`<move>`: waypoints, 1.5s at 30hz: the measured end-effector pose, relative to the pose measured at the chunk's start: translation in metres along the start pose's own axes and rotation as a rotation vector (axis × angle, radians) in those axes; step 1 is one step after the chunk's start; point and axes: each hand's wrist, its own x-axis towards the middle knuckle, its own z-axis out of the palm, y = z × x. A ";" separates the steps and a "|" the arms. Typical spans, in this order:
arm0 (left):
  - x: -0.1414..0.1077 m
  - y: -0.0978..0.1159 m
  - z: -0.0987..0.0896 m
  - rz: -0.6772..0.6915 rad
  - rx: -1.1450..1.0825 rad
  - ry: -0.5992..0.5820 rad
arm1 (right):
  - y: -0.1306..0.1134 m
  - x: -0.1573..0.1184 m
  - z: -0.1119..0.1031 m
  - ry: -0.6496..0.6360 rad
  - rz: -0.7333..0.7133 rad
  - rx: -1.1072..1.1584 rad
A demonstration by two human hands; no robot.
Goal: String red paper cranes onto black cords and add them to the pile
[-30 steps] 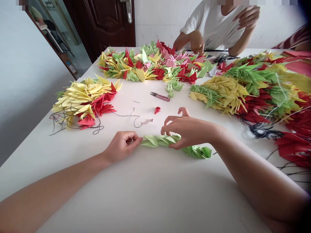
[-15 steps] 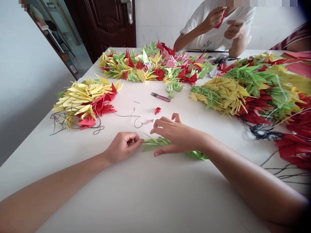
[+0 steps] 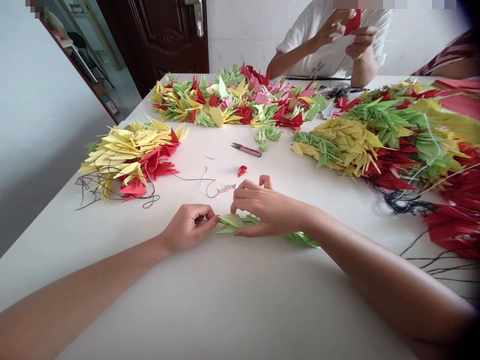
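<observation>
My left hand (image 3: 193, 225) pinches a dark thread at the left end of a strand of green folded paper cranes (image 3: 230, 220). Over that strand, my right hand (image 3: 266, 207) has its thumb on the near side and its fingers on the far side, closed around the green paper. Its palm hides the middle of the strand, and the other green end (image 3: 303, 239) shows beneath the wrist. Just beyond my hands lie a small red folded paper piece (image 3: 242, 171), a small printed paper tag (image 3: 227, 188) and pink-handled thread snips (image 3: 246, 149).
A yellow and red crane bundle (image 3: 131, 155) with tangled black thread lies at left. Mixed-colour cranes (image 3: 225, 102) line the table's far side, and a larger pile (image 3: 393, 135) with black cords is at right. Across the table, a person (image 3: 333, 45) holds red paper.
My right hand's thumb and fingers have closed in around the green cranes, whose left end now lies flatter. My left hand stays put. The person opposite has brought both hands together at the red paper.
</observation>
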 end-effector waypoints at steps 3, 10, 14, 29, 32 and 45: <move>-0.001 -0.001 0.001 -0.020 -0.037 -0.004 | 0.001 -0.001 -0.002 0.096 -0.004 -0.009; -0.002 0.000 0.000 -0.021 -0.034 0.017 | 0.005 -0.005 -0.008 0.093 0.003 -0.034; -0.001 0.001 0.000 -0.011 -0.011 0.027 | 0.007 -0.008 -0.013 0.065 0.025 -0.040; 0.000 0.003 -0.001 -0.002 0.019 0.025 | 0.010 -0.009 -0.013 -0.066 0.072 -0.068; -0.001 0.003 -0.001 -0.020 0.009 0.022 | 0.015 -0.014 -0.019 -0.066 0.084 -0.039; -0.001 0.001 -0.004 -0.062 -0.169 0.127 | 0.034 -0.054 -0.054 -0.078 0.349 -0.096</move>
